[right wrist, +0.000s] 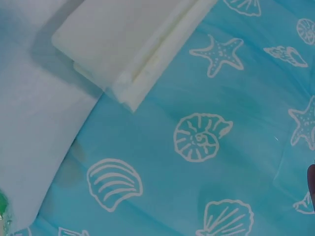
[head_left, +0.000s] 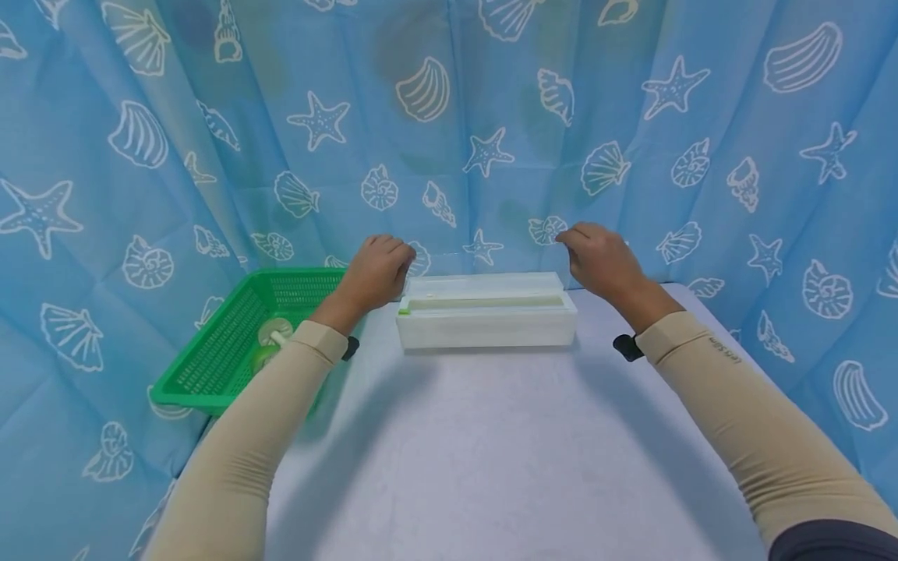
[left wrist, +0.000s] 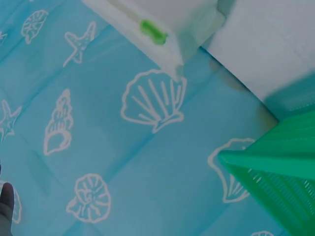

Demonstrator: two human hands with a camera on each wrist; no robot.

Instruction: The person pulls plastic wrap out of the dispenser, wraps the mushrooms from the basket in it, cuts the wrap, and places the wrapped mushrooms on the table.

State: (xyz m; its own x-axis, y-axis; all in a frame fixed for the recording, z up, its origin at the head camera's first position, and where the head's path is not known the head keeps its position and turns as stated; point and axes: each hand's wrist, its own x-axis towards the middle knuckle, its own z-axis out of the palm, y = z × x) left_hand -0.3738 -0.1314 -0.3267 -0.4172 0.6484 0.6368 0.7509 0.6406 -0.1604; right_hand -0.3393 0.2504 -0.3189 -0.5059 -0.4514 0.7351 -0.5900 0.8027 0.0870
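My left hand [head_left: 380, 270] is raised above the left end of a long white cling film box [head_left: 487, 330]. Over its right end is my right hand [head_left: 602, 261], at about the same height. Thumb and fingers of both hands are pinched together. Between them spans a nearly invisible sheet of clear cling film [head_left: 452, 254], showing only as a faint edge and glints. The box's lid stands open at the back, and a green tab [left wrist: 153, 32] marks its left end. Only a fingertip [left wrist: 6, 199] shows in the left wrist view, and another fingertip [right wrist: 311, 179] in the right wrist view.
Left of the box, a green plastic basket [head_left: 203, 400] holds a green round item [head_left: 263, 358] and a pale item with a white stem [head_left: 276, 330], partly behind my left arm. A white-covered table [head_left: 491, 452] lies below. A blue seashell curtain [head_left: 449, 117] hangs close behind.
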